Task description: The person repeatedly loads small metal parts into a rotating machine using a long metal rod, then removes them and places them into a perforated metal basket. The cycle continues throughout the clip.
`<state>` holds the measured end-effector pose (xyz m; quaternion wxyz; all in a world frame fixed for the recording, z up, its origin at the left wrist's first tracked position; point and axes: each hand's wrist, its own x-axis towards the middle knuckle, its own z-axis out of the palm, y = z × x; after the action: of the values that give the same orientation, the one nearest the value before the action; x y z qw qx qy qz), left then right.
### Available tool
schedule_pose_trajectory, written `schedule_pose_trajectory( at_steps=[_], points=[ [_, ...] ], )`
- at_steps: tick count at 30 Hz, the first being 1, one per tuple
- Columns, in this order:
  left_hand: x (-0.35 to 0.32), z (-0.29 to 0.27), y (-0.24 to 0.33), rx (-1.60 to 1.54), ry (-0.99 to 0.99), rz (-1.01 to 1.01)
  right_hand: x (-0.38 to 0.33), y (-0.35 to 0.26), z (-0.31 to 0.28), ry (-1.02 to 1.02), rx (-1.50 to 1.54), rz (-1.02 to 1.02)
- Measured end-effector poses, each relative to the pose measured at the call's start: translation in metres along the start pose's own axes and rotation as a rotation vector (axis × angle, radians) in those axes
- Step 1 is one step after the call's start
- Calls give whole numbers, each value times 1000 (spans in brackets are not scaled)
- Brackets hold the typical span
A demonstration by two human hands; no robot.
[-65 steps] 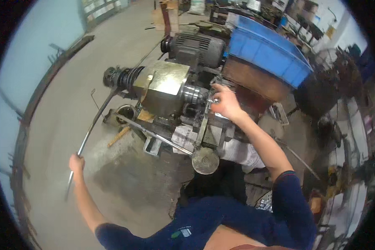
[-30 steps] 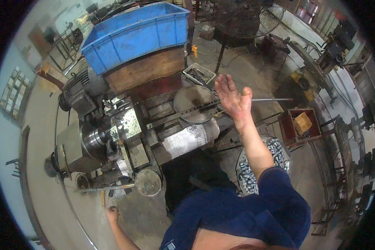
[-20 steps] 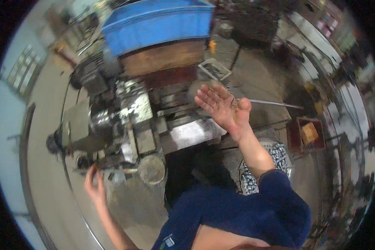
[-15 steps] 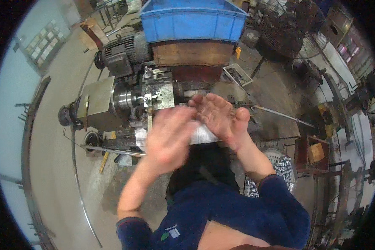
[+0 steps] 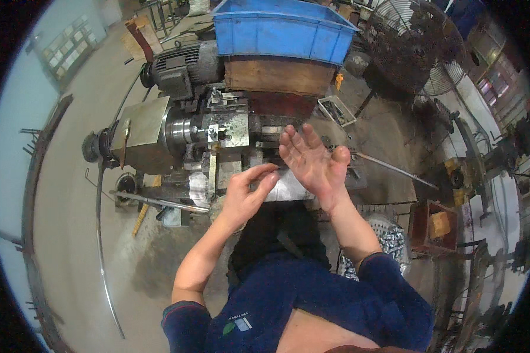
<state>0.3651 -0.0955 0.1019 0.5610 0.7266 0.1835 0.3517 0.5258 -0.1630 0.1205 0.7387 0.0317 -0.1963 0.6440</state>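
Note:
My left hand [image 5: 245,193] is in front of the lathe, its thumb and fingertips drawn together in a pinch. Whatever they hold, if anything, is too small to make out. Beside it, my right hand [image 5: 313,167] is raised with the palm up and fingers spread, and nothing lies on it. The left fingertips are close to the right palm, apart from it. A white cloth or sheet [image 5: 288,187] shows below the hands. Just beyond them are the lathe's metal tool block [image 5: 237,129] and its round chuck [image 5: 179,130].
A blue plastic crate [image 5: 282,35] stands on a wooden box [image 5: 277,75] behind the lathe. An electric motor [image 5: 185,66] is at the far left, a large fan [image 5: 415,44] at the far right. A perforated basin [image 5: 388,223] of small metal parts sits by my right elbow. A long rod [image 5: 397,170] juts right.
My left hand has drawn back from the right palm, lower and toward me, and its fingers now pinch. My right hand has opened wider. The view has shifted slightly.

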Motion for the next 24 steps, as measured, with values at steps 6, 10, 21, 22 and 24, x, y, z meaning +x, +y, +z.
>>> schedule_pose_trajectory(
  at_steps=[6, 10, 21, 22, 24],
  points=[
    [9, 8, -3, 312, -46, 201, -10, 8, -23, 1, -40, 64],
    [-10, -35, -30, 149, 219, -119, -25, -21, -36, 75, -549, 165],
    [-158, -221, -90, 822, 595, -385, -176, -241, -160, 988, -2841, 21],
    [-160, -226, -96, 752, 622, -459, -184, -258, -166, 1023, -2914, 212],
    [-156, -234, -103, 616, 662, -596, -197, -285, -175, 985, -3000, 296]
  ],
)
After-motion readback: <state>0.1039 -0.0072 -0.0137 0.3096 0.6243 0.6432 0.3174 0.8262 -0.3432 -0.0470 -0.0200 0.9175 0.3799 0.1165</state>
